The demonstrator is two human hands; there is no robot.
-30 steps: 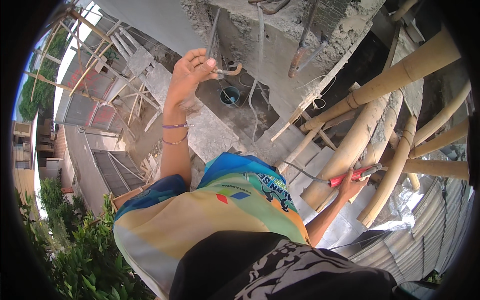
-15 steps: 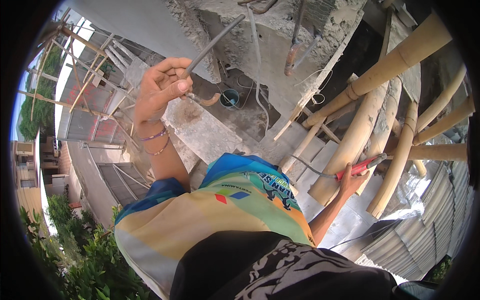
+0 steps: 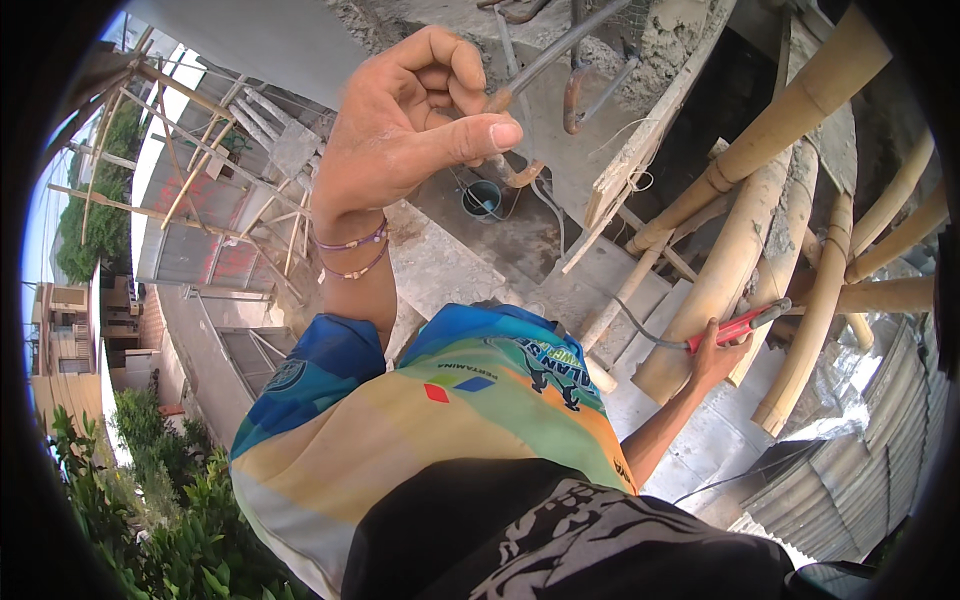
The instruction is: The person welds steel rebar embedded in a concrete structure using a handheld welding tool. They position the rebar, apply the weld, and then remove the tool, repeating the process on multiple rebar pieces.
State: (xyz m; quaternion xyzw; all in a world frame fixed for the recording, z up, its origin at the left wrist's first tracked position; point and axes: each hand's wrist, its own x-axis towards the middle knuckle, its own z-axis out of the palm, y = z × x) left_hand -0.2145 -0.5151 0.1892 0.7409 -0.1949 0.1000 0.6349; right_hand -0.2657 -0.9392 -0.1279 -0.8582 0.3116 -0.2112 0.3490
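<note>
My left hand (image 3: 400,130) is raised at the upper middle, fingers curled and thumb pressed in around a grey metal rod (image 3: 562,48). The rod slants up to the right from my fingertips. Below the thumb a rusty hooked end (image 3: 523,175) shows; my fingers hide how it joins the rod. Lower on the right, my right hand (image 3: 716,357) is wrapped round a red-handled electrode holder (image 3: 740,325) with a grey head. A dark cable (image 3: 640,325) runs from its left end. The holder is beside the bamboo poles.
Thick bamboo poles (image 3: 720,265) cross on the right. Rough concrete with bent rusty bars (image 3: 572,110) stands ahead. A dark bucket (image 3: 481,199) sits below my left hand. Corrugated sheets (image 3: 850,490) lie at lower right; bamboo scaffolding (image 3: 205,165) rises at left.
My left hand has moved right and up, looking larger, with the rod shifted right. The right hand and electrode holder have moved slightly right in the picture.
</note>
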